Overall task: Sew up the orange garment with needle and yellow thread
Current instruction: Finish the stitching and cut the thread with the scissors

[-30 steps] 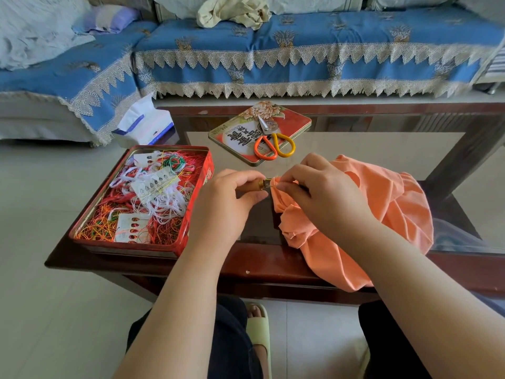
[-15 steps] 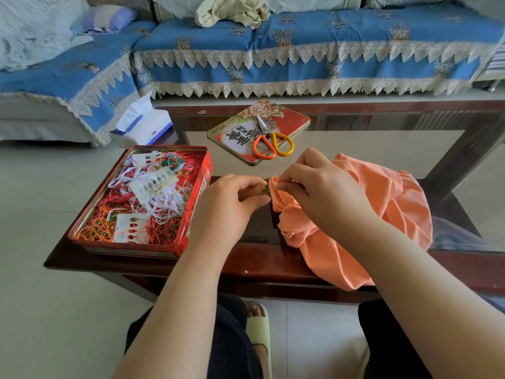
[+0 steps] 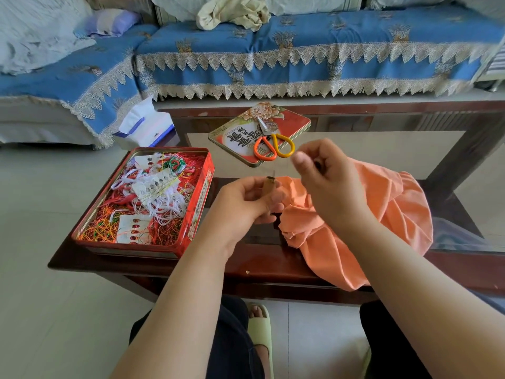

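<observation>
Seen from the head camera, a person seated at a dark wooden coffee table (image 3: 169, 266) with a glass top prepares to mend an orange garment (image 3: 382, 212), which lies bunched on the table's right half, partly under the right forearm and spilling over the near edge. The left hand (image 3: 246, 203) has its fingers curled round a small brown tube with a metal rim (image 3: 270, 184), probably a needle case, held upright just beside the garment's left edge; something thin and pale seems to stand out of its mouth, too faint to call a needle with certainty. The right hand (image 3: 325, 176) is raised above the cloth with thumb and fingers pinched together on something small and dark, possibly the case's cap; what it is cannot be told. To the left stands an open red tin (image 3: 202, 203) filled with tangled threads in red, white, green and yellow-orange, along with thread cards. Beyond the hands, orange-and-yellow scissors (image 3: 273, 149) rest on the tin's lid (image 3: 297, 124), with a tissue pack (image 3: 144, 127) near the far left corner. No thread can be seen running to the garment, so the work appears to be at the stage of getting a needle out, before any stitching. The next move likely calls for drawing one needle free, then picking a yellow strand from the tin and threading it.
</observation>
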